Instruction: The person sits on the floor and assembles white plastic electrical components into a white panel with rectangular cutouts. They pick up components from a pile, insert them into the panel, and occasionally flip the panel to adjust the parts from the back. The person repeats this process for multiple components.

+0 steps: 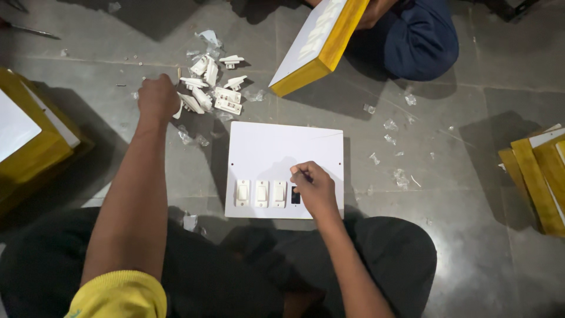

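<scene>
A white switch board panel (282,150) lies flat on the grey floor in front of me. Three white switches (261,193) sit in a row along its near edge, beside a dark open cut-out (295,196). My right hand (315,189) rests on the panel at that cut-out, fingers pinched together; whether it holds a small part I cannot tell. My left hand (158,97) reaches out to a pile of loose white switches (212,85) on the floor and closes on one at the pile's left edge.
Another person's knee in dark blue (415,38) is at the top, with a tilted yellow-edged white board (318,44). Yellow wooden boxes stand at the left (35,147) and right (538,176). Clear plastic wrappers (391,138) litter the floor.
</scene>
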